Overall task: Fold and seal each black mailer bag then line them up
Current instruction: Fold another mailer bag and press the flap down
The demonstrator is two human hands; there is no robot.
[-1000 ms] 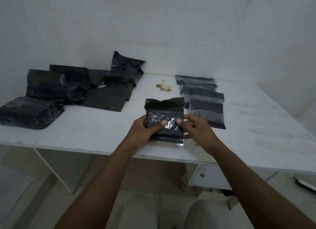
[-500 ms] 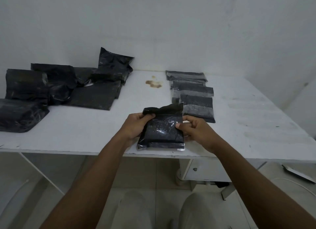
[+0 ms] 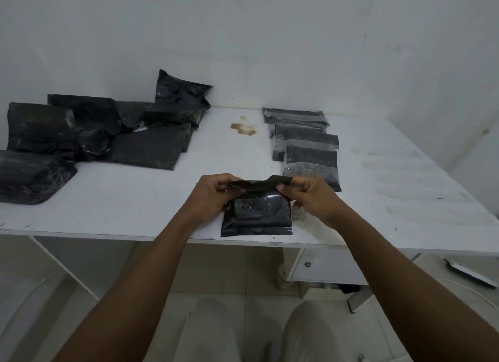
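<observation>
A small black mailer bag lies on the white table close to its front edge. Its top flap is lifted and bent toward me. My left hand pinches the flap's left end, and my right hand pinches its right end. Beyond my right hand, a column of flat black mailer bags runs away from me, each overlapping the one behind it. A loose pile of several black bags sits at the table's left, one propped against the wall.
A brown stain marks the table near the back wall. White walls close off the back and the right side. Under the table stand its legs and a white drawer unit. My knees show at the bottom.
The bag came down from mid-air onto the table near the front edge. Both hands shifted from its sides up to the top flap, which is now raised and bent over.
</observation>
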